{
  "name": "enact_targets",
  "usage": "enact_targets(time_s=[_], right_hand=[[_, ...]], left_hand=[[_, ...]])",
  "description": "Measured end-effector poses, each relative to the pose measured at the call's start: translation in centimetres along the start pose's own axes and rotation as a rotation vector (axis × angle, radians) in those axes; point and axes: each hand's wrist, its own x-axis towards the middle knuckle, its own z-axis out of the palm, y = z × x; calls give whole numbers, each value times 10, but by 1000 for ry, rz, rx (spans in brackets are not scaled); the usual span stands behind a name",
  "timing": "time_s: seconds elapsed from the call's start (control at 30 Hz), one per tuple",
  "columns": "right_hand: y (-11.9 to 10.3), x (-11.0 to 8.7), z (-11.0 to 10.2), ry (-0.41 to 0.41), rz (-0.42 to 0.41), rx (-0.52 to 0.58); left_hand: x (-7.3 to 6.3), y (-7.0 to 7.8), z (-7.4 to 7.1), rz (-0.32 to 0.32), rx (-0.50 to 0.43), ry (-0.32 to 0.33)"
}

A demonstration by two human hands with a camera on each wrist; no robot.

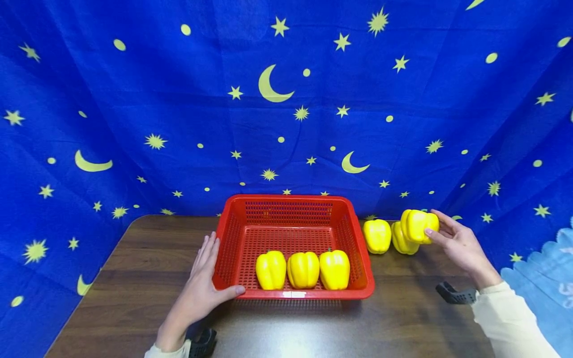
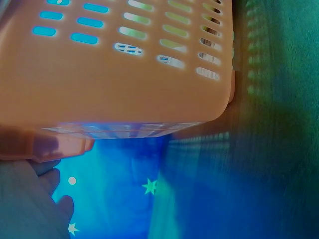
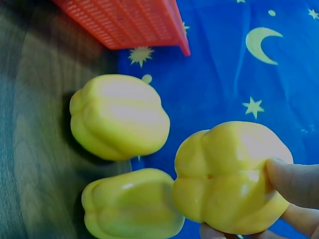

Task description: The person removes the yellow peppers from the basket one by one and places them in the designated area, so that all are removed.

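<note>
A yellow bell pepper point(image 1: 420, 226) is held up by my right hand point(image 1: 463, 244), pinched between thumb and fingers. In the right wrist view, the thumb presses this lifted pepper point(image 3: 232, 174) from the side. Below and beside it two more yellow peppers stand on the table, one nearer the basket point(image 1: 377, 236) and one partly hidden behind the held pepper point(image 1: 403, 241). My left hand point(image 1: 201, 283) rests against the left side of the red plastic basket point(image 1: 364, 278), fingers stretched along the rim and thumb on its front corner. Three yellow peppers point(image 1: 303, 270) line the basket's front.
The brown wooden table point(image 1: 134, 278) carries the basket near its back edge. A blue cloth with moons and stars point(image 1: 201, 114) hangs right behind the table and along both sides. A light blue scalloped cloth point(image 1: 550, 278) shows at the far right.
</note>
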Motion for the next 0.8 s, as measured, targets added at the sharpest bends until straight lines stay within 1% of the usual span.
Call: enact_targets(time_s=[0.07, 0.17, 0.5, 0.63, 0.8], right_hand=[[3, 1, -2, 0, 32, -25], [7, 2, -4, 3, 49, -30], [23, 6, -13, 20, 9, 38], [27, 7, -16, 9, 30, 72], [32, 8, -20, 17, 51, 54]], left_hand=[[0, 0, 0, -6, 2, -3], [0, 0, 0, -8, 5, -4], [0, 1, -1, 0, -4, -3], [0, 1, -1, 3, -1, 2], [0, 0, 0, 7, 7, 1]])
